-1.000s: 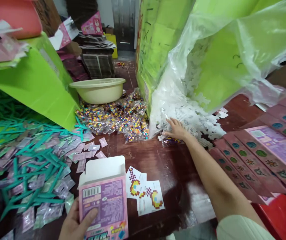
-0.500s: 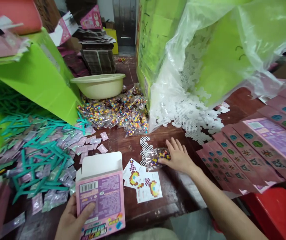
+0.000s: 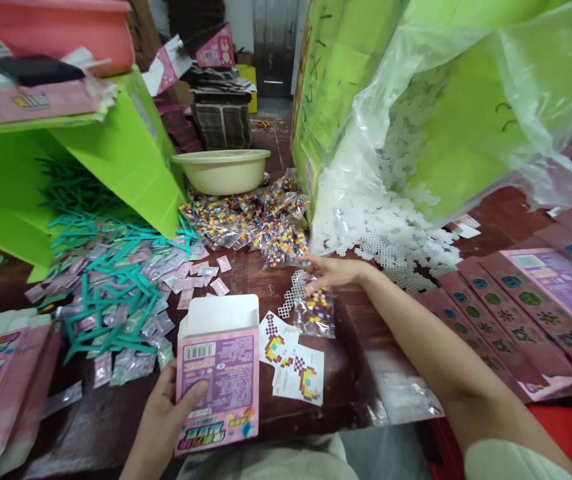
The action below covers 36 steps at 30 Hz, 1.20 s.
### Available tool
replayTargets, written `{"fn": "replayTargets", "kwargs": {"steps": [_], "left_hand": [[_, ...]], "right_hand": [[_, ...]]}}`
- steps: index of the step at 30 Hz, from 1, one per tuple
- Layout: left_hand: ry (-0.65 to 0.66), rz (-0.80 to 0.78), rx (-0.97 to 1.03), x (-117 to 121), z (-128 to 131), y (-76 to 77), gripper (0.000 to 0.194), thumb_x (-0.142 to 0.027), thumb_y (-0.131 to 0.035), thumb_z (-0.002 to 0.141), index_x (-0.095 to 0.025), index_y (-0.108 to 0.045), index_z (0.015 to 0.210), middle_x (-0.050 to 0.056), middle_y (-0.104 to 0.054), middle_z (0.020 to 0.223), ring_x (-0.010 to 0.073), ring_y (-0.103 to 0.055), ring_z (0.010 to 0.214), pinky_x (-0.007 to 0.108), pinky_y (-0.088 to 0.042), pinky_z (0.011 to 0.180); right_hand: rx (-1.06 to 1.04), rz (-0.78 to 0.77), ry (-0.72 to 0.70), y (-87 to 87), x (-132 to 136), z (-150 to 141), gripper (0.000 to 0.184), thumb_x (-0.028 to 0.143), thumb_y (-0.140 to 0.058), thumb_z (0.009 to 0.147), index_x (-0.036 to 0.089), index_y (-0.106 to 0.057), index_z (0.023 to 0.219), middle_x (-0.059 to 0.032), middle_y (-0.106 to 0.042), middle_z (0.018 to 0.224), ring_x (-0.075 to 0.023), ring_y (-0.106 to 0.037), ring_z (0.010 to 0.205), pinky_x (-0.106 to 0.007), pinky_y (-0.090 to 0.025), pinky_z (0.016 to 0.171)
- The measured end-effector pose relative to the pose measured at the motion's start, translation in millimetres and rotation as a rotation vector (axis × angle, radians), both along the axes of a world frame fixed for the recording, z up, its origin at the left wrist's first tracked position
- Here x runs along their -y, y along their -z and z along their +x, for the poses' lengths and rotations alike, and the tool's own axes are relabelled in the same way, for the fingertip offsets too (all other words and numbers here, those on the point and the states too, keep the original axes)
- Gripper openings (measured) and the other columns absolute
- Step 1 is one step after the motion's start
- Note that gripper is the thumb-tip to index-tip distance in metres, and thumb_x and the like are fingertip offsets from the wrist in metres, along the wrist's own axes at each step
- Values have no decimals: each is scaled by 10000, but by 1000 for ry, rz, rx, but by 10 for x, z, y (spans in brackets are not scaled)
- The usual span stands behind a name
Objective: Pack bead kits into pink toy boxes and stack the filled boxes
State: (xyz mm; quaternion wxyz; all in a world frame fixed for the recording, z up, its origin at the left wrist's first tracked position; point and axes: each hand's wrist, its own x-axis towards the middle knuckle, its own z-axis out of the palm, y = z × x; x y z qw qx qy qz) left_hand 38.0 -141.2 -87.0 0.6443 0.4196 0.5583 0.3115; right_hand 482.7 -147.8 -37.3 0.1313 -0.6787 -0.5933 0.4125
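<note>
My left hand (image 3: 179, 407) grips a pink and purple cardboard box (image 3: 219, 380), thumb across its printed face, with the white top flap standing open. My right hand (image 3: 333, 272) is closed at the upper end of a clear bag of colored beads (image 3: 317, 312); its fingertips partly hide that end. Just left of the bag lies a white pegboard piece (image 3: 292, 295), partly covered by it. Two printed pattern cards (image 3: 302, 379) lie overlapping on the dark table, between the box and the bag.
Teal plastic tweezers (image 3: 111, 313) and small sachets (image 3: 186, 283) are heaped at left. Bead bags (image 3: 251, 220) pile before a cream basin (image 3: 223, 170). White pegboards (image 3: 391, 233) spill from a plastic-lined green carton (image 3: 446, 133). Pink boxes (image 3: 521, 320) stand in rows at right, others (image 3: 11, 380) at left.
My right hand has moved left and away from me. The bead bag has turned from lying crosswise to lengthwise below the fingers. The left hand keeps its hold on the box; the view has shifted.
</note>
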Motion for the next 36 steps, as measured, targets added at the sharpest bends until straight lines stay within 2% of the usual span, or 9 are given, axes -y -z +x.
{"fn": "replayTargets", "kwargs": {"steps": [3,6,10,16,19,22,28,31,36], "left_hand": [[-40,11,9,77,-15,-5,750,-511,-977,575,-216,-648,1182,45,-810,984,269,-762,830,316,-649,716],[-43,-59,17,105,-100,24,758,-482,-990,545,-209,-646,1163,47,-807,947,263,-752,807,325,-649,715],[-21,-76,40,69,-159,104,732,-460,-982,579,-195,-639,1168,65,-806,981,261,-753,814,335,-649,726],[77,-57,114,-9,-47,240,716,-444,-962,671,-195,-593,1232,87,-803,1070,272,-765,909,360,-646,806],[70,-59,145,2,-25,218,719,-459,-955,678,-186,-611,1247,105,-800,1115,298,-768,965,386,-643,849],[49,-64,140,18,-65,145,699,-468,-958,651,-165,-660,1206,112,-804,1097,303,-769,950,392,-642,847],[199,33,148,14,-37,21,577,-407,-947,689,-170,-677,1142,82,-808,1012,251,-750,872,329,-618,782],[321,61,210,53,74,-45,570,-397,-958,681,-167,-695,1132,75,-804,988,240,-737,850,303,-602,755],[332,21,296,110,156,-158,568,-379,-973,661,-161,-704,1111,76,-802,965,238,-732,827,296,-591,728]], "right_hand": [[198,-69,174,314,-276,-196,1088,564,-863,772,134,-335,1620,-265,-553,1467,-317,-725,1089,-459,-621,901],[316,-59,228,501,-288,-315,1235,617,-911,679,62,-333,1620,-324,-426,1559,-436,-531,1403,-529,-471,1146],[393,-67,268,512,-191,-453,1255,681,-875,689,55,-327,1628,-314,-433,1565,-483,-376,1506,-584,-326,1231],[400,-37,300,457,-223,-734,1095,472,-935,662,67,-445,1552,-283,-513,1511,-477,-476,1417,-586,-410,1151],[324,-3,247,300,-176,-742,739,412,-925,670,81,-658,1274,-201,-679,1274,-366,-656,1193,-443,-538,1003],[256,111,199,-91,36,-711,417,452,-859,755,169,-698,1016,-95,-724,1005,-284,-700,940,-391,-567,823],[-253,633,294,-1036,387,-956,435,507,-904,767,282,-610,997,-12,-687,823,-181,-636,656,-316,-514,583],[-301,588,178,-1122,215,-1133,522,542,-926,736,251,-626,1047,-22,-711,882,-194,-673,741,-316,-553,649],[-259,536,44,-942,-23,-1271,602,691,-847,768,235,-618,1088,-27,-735,925,-217,-686,803,-349,-575,723]]}}
